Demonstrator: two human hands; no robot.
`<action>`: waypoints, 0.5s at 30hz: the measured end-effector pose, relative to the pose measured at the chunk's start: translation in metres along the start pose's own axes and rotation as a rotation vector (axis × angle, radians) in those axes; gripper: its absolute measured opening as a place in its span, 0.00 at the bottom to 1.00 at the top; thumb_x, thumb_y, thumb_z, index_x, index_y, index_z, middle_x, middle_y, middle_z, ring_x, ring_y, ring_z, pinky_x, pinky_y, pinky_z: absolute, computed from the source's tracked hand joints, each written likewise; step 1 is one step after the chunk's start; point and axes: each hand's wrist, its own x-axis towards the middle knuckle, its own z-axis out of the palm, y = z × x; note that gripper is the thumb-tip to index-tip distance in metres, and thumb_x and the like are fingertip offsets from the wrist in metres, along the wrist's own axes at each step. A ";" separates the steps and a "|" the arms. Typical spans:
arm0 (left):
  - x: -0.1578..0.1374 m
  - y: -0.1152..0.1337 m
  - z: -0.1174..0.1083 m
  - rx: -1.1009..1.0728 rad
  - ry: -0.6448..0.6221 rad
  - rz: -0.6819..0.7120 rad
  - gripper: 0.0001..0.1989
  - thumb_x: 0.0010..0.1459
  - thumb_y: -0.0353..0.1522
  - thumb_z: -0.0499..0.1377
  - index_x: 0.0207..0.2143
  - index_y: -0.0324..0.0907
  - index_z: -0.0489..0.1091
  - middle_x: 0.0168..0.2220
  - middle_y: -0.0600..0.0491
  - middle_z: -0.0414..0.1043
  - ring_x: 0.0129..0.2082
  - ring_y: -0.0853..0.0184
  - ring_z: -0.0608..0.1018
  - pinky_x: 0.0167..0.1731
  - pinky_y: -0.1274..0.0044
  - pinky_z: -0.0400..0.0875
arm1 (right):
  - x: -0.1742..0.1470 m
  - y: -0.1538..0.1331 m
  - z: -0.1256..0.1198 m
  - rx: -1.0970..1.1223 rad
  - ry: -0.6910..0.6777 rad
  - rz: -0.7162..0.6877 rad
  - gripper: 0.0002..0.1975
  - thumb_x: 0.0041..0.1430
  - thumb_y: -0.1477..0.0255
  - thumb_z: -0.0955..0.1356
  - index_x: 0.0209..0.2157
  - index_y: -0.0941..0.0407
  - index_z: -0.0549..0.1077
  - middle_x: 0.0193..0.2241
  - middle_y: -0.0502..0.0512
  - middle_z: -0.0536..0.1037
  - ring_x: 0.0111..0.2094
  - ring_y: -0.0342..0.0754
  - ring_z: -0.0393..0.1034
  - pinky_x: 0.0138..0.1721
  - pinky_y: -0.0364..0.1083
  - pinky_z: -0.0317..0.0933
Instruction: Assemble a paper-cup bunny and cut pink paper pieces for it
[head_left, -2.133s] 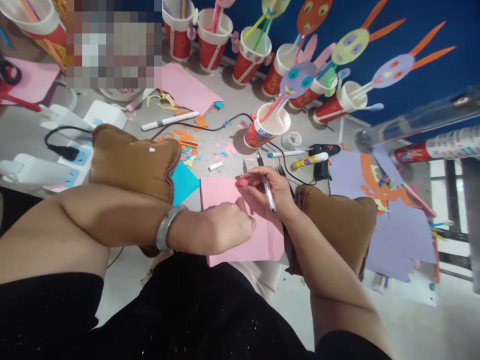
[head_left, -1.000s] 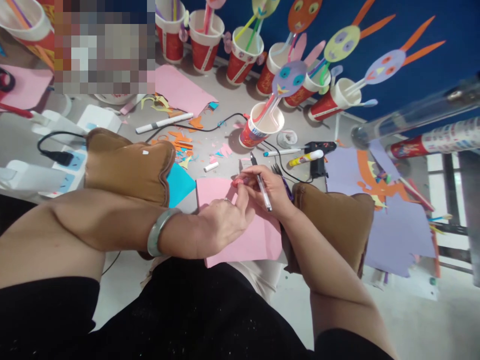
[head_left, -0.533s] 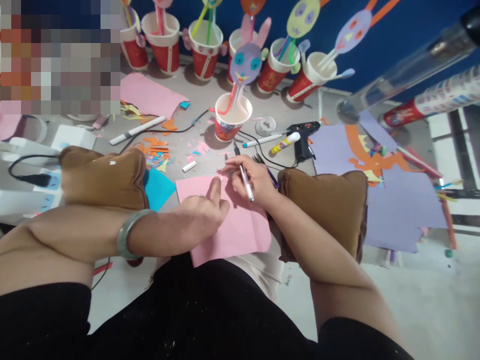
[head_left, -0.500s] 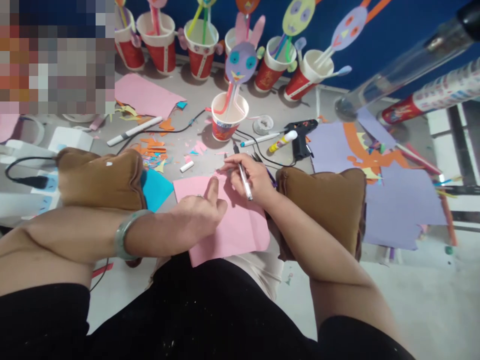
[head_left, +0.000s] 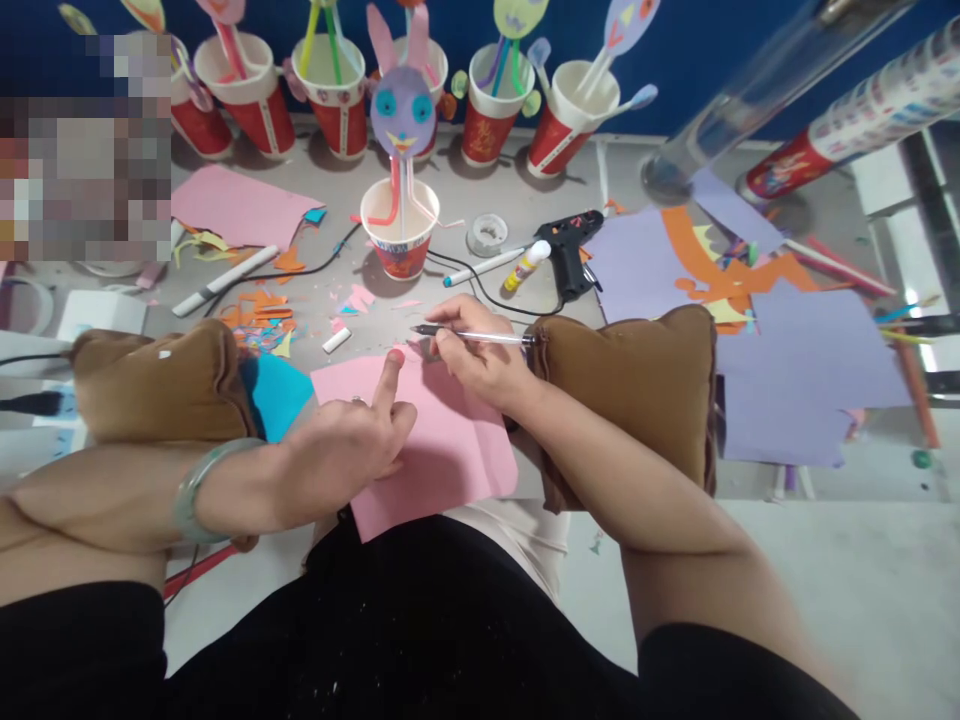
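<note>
My right hand [head_left: 480, 355] holds a clear-barrelled gel pen [head_left: 480, 337] between thumb and fingers. Its dark tip points left, just above the far edge of a pink paper sheet [head_left: 442, 440]. My left hand [head_left: 349, 440] rests on the same sheet, index finger stretched out and pressing near the far edge, the other fingers bent. Beyond the sheet stands a paper cup [head_left: 397, 258] bearing a purple rabbit-eared face [head_left: 403, 115] on straws. A white pen cap [head_left: 337, 340] lies by the sheet's far left corner.
Brown cushions [head_left: 622, 400] [head_left: 157, 385] flank the sheet. Behind lie a glue gun [head_left: 571, 255] with its cord, a glue stick [head_left: 527, 267], a tape roll [head_left: 487, 235] and markers. Red cups [head_left: 341, 120] line the back; purple paper [head_left: 817, 380] lies right, orange scraps [head_left: 262, 308] left.
The pen has swung in my right hand from pointing away to pointing left. My left index finger still presses the pink sheet. The whole view has shifted, so things appear further left.
</note>
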 end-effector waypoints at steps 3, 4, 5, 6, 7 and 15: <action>0.001 0.000 -0.003 -0.005 -0.017 -0.004 0.14 0.60 0.40 0.63 0.41 0.37 0.71 0.67 0.25 0.57 0.20 0.64 0.79 0.17 0.74 0.65 | -0.001 -0.001 0.002 -0.035 -0.002 0.076 0.03 0.59 0.73 0.66 0.36 0.54 0.70 0.23 0.46 0.76 0.23 0.42 0.68 0.31 0.44 0.64; 0.001 0.000 -0.004 -0.011 -0.021 -0.005 0.14 0.61 0.40 0.63 0.41 0.37 0.71 0.67 0.25 0.56 0.21 0.64 0.79 0.17 0.74 0.66 | -0.001 -0.002 0.003 -0.041 -0.009 0.080 0.02 0.57 0.73 0.66 0.34 0.54 0.70 0.21 0.45 0.74 0.22 0.42 0.66 0.30 0.43 0.62; 0.001 0.000 -0.004 -0.016 -0.022 -0.006 0.15 0.60 0.40 0.63 0.41 0.37 0.71 0.67 0.24 0.56 0.21 0.64 0.79 0.17 0.73 0.66 | -0.001 -0.003 0.004 -0.042 -0.023 0.078 0.02 0.56 0.74 0.66 0.33 0.54 0.69 0.20 0.45 0.73 0.21 0.41 0.65 0.29 0.43 0.61; 0.001 0.000 -0.005 -0.024 -0.023 -0.008 0.15 0.60 0.41 0.63 0.41 0.37 0.72 0.67 0.24 0.56 0.20 0.63 0.79 0.17 0.73 0.66 | -0.001 -0.003 0.004 -0.043 -0.041 0.070 0.01 0.56 0.74 0.66 0.32 0.54 0.69 0.20 0.44 0.73 0.21 0.41 0.64 0.28 0.42 0.60; 0.001 0.000 -0.005 -0.033 -0.027 -0.010 0.15 0.60 0.40 0.63 0.41 0.37 0.72 0.67 0.24 0.56 0.21 0.63 0.79 0.17 0.73 0.67 | -0.002 -0.004 0.004 -0.046 -0.058 0.059 0.01 0.55 0.73 0.66 0.31 0.53 0.68 0.19 0.44 0.72 0.20 0.41 0.64 0.27 0.42 0.59; -0.001 0.001 0.015 -0.233 0.013 -0.079 0.15 0.61 0.37 0.62 0.46 0.38 0.74 0.70 0.29 0.54 0.23 0.64 0.79 0.20 0.72 0.68 | -0.003 -0.004 0.007 -0.114 -0.110 -0.014 0.02 0.53 0.74 0.65 0.29 0.53 0.66 0.20 0.43 0.71 0.19 0.40 0.61 0.27 0.42 0.57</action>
